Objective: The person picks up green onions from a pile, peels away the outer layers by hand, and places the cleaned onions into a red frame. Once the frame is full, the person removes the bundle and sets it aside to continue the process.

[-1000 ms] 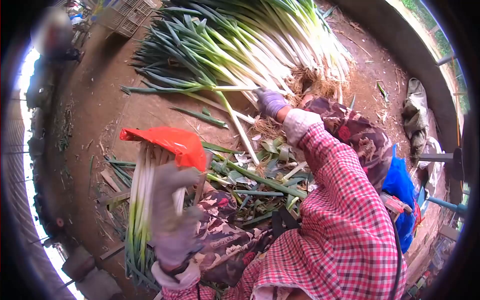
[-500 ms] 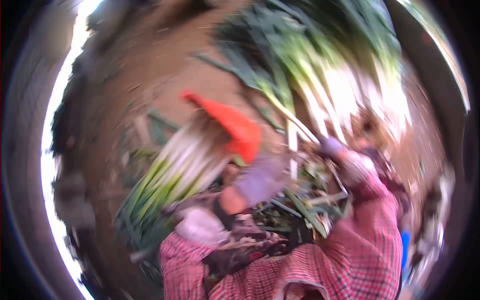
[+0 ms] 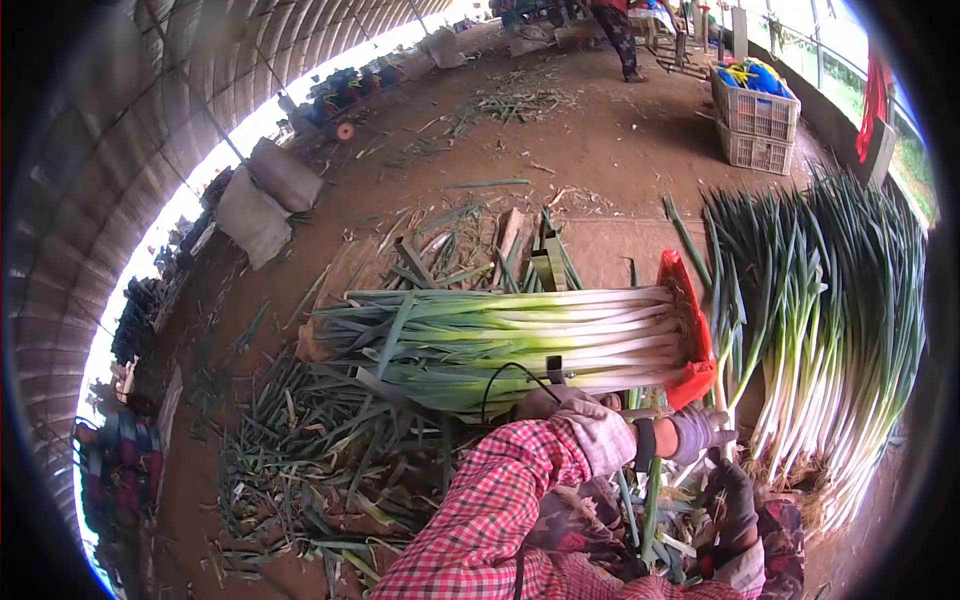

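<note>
My left hand (image 3: 695, 432), in a light purple glove, is closed round the white stalk of a long green onion (image 3: 721, 398). Just below it, my right hand (image 3: 732, 502), in a darker glove, is closed at the lower end of the same stalk; its fingertips are partly hidden. Beside my left forearm lies a thick bundle of green onions (image 3: 520, 335), white ends to the right against a red guard (image 3: 688, 330). Metal uprights (image 3: 548, 262) flank the bundle. To the right is a large pile of untrimmed green onions (image 3: 815, 340), roots toward me.
Stripped leaves (image 3: 300, 470) litter the ground at left and under my hands. Stacked plastic crates (image 3: 757, 125) stand at the far right by a low wall. Another person (image 3: 618, 40) stands at the back. Grey sheets (image 3: 255, 215) lie along the left side.
The view has lifted and turned, showing more of the shed, and the blur has gone. My hands, apart before, are now close together at one stalk; the right hand held an onion earlier.
</note>
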A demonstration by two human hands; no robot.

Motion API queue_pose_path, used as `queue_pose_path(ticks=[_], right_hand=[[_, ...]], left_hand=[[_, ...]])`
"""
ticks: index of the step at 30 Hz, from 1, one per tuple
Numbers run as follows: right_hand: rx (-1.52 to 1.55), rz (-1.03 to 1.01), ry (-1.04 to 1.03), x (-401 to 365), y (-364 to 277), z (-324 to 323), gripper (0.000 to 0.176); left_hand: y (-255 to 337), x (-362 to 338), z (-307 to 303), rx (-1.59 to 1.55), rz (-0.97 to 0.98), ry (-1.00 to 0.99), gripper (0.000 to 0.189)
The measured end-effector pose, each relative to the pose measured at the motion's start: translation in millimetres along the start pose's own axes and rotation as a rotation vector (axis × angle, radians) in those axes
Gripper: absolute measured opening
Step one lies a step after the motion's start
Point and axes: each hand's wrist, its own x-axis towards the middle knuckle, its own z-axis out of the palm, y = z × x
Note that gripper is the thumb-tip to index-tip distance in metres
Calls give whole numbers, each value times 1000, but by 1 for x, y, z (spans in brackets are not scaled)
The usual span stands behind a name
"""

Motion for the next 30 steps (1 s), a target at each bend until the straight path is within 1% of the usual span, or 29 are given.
queue_pose_path(ticks=[1,2,3,4,6,7,10,11,12,14,15,16,18,19,20,21,22,23,24,25,26,27,28,29,30], right_hand=[[-87,-25,-21,-2,2,9,31],[-94,56,62,-14,-1,26,24],[-50,40,41,-16,6,28,26],[-4,26,22,-19,11,32,27],[-67,26,-16,-35,12,51,25],[-99,24,-37,-44,9,59,24],[33,72,-73,-63,12,59,30],[55,67,33,-67,8,65,35],[256,111,-172,-73,-3,69,39],[388,237,-18,-65,-15,66,49],[590,290,-55,-40,2,29,49],[494,334,70,-40,-15,38,41],[400,309,-129,-26,2,-13,37],[403,356,-71,-56,-23,22,33],[366,335,-134,-68,-28,19,37],[384,323,-137,-86,-35,20,38],[401,313,-133,-110,-46,30,38],[446,332,-120,-125,-53,20,37],[412,312,-98,-143,-60,18,38],[352,262,-63,-163,-65,19,39],[269,203,-17,-184,-70,19,39],[182,139,41,-205,-73,21,40],[87,66,97,-223,-75,27,41],[4,-9,156,-239,-77,32,41],[-71,-93,210,-254,-78,35,42]], left_hand=[[-4,-5,7,42,57,107,70],[-8,-9,14,82,114,213,68],[-8,-9,22,-23,119,345,54],[-8,-7,19,20,105,226,48],[-12,2,8,106,79,-10,35],[-14,-2,4,64,112,67,23],[-28,8,19,53,126,77,23],[-18,1,3,64,144,90,21],[-15,4,4,94,157,99,21],[-6,12,10,157,187,117,21],[-1,19,20,226,217,171,23],[11,16,8,249,256,127,23],[26,5,-24,133,348,84,21],[23,15,-14,105,327,102,21],[20,26,-6,74,304,120,21],[13,38,-1,75,232,104,19],[3,40,0,-40,284,211,15],[-5,45,3,-129,232,254,13],[-21,68,28,-335,285,323,13],[-22,73,26,-205,307,469,14],[-26,82,26,-204,345,472,12],[-16,67,4,-601,283,420,13],[-19,77,-6,-362,369,335,16],[-13,74,-20,-288,363,369,17],[-9,78,-25,-247,403,451,17]])
